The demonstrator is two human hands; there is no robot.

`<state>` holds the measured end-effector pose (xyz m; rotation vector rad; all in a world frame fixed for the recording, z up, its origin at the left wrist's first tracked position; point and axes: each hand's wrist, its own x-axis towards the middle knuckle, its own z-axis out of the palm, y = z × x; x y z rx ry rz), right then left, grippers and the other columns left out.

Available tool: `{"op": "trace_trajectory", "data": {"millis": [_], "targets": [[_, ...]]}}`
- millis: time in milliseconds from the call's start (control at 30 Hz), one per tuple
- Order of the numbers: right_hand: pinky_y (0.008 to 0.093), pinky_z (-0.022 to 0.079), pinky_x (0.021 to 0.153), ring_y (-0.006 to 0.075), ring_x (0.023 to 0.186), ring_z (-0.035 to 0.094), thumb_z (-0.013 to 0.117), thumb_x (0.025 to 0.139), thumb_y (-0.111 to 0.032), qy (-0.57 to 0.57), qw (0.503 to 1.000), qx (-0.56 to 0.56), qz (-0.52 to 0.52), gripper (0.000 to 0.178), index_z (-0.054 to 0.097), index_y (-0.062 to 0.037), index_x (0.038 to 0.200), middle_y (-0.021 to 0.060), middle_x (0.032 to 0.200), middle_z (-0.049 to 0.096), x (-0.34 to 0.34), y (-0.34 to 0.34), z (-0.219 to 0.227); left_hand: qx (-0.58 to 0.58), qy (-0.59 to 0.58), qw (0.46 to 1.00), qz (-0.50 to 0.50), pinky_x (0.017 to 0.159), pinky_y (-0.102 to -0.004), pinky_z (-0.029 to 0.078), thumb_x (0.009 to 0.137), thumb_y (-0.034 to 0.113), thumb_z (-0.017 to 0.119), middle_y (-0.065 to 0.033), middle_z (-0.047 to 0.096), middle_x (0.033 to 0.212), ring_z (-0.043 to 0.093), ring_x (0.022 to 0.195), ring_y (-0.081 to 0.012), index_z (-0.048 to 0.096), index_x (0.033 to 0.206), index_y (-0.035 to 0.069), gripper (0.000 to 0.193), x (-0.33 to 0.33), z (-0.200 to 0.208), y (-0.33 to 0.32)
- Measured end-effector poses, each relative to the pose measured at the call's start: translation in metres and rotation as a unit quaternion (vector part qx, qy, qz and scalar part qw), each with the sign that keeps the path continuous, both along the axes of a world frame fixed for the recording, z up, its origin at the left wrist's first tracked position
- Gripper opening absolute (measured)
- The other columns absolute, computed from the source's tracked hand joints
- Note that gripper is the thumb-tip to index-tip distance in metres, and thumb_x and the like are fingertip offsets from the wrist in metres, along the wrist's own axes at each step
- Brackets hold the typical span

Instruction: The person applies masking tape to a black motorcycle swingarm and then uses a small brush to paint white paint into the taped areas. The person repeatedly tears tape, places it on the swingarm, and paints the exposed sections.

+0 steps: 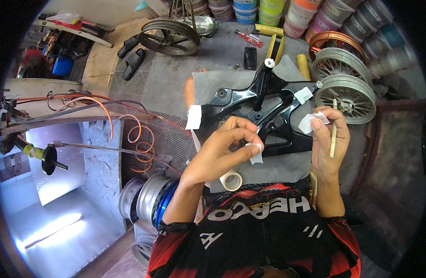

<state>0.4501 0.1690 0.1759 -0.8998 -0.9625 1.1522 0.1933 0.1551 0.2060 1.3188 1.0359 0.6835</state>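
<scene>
A glossy black swingarm-like motorcycle part [258,90] lies on a grey cloth [208,81] in front of me. White tape pieces stick to its left end [194,117] and its upper right arm [303,95]. My left hand [217,150] is closed in a pinch on a small piece of white tape [256,156], over the part's near side. To the right, my right hand [331,143] pinches another piece of white tape [310,123] between thumb and fingers. A thin pale stick [334,132] is also tucked among those fingers. Below my left hand sits a tape roll [232,180].
Wheel rims [345,98] stack at the right, and a dark wheel [169,37] lies far left. Paint buckets [271,11] line the back. A phone [250,58] and cutter [248,38] lie beyond the part. Coiled orange hose [143,143] hangs at left; more rims [148,197] stand below it.
</scene>
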Motion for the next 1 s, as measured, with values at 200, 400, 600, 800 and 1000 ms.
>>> {"op": "trace_trajectory", "data": {"millis": [200, 400, 600, 800, 1000], "targets": [[0.0246, 0.048, 0.083, 0.0109, 0.092, 0.059, 0.072, 0.092, 0.002, -0.058, 0.998, 0.016, 0.004, 0.017, 0.063, 0.0012, 0.107, 0.0066, 0.104, 0.064, 0.0, -0.004, -0.009, 0.057, 0.055, 0.997, 0.015, 0.088, -0.0311, 0.048, 0.091, 0.017, 0.075, -0.0103, 0.056, 0.119, 0.057, 0.111, -0.0219, 0.076, 0.104, 0.006, 0.017, 0.011, -0.028, 0.004], [0.025, 0.048, 0.083, 0.0112, 0.092, 0.059, 0.071, 0.093, 0.002, -0.087, 0.996, 0.017, 0.015, 0.017, 0.063, 0.0017, 0.108, 0.0073, 0.104, 0.064, -0.001, -0.005, -0.013, 0.082, 0.088, 0.993, 0.008, 0.09, -0.027, 0.044, 0.088, 0.01, 0.079, -0.0068, 0.051, 0.119, 0.054, 0.104, -0.0142, 0.078, 0.103, 0.007, 0.016, 0.015, -0.025, 0.007], [0.0254, 0.048, 0.085, 0.0114, 0.094, 0.06, 0.071, 0.093, 0.003, -0.077, 0.997, 0.008, 0.032, 0.018, 0.063, 0.0023, 0.11, 0.0069, 0.105, 0.064, -0.012, -0.007, -0.012, 0.119, 0.112, 0.987, 0.002, 0.083, -0.0294, 0.047, 0.085, 0.016, 0.081, -0.0084, 0.048, 0.117, 0.052, 0.095, -0.0182, 0.079, 0.11, 0.016, 0.025, 0.011, -0.029, 0.006], [0.0252, 0.049, 0.088, 0.0115, 0.098, 0.061, 0.071, 0.093, 0.003, -0.077, 0.995, 0.025, 0.055, 0.019, 0.063, 0.0031, 0.111, 0.0071, 0.107, 0.064, -0.013, -0.004, -0.014, 0.136, 0.146, 0.98, 0.005, 0.084, -0.0315, 0.047, 0.084, 0.018, 0.081, -0.0118, 0.05, 0.116, 0.053, 0.099, -0.0227, 0.079, 0.113, 0.018, 0.029, 0.011, -0.022, 0.005], [0.024, 0.05, 0.083, 0.0106, 0.094, 0.062, 0.07, 0.095, 0.0, -0.089, 0.995, -0.006, 0.051, 0.02, 0.064, 0.0047, 0.114, 0.0081, 0.108, 0.066, -0.019, -0.008, -0.005, 0.197, 0.214, 0.957, 0.002, 0.086, -0.0297, 0.046, 0.082, 0.013, 0.083, -0.0103, 0.049, 0.112, 0.052, 0.099, -0.0206, 0.071, 0.131, 0.017, 0.051, 0.01, -0.015, 0.002]]}}
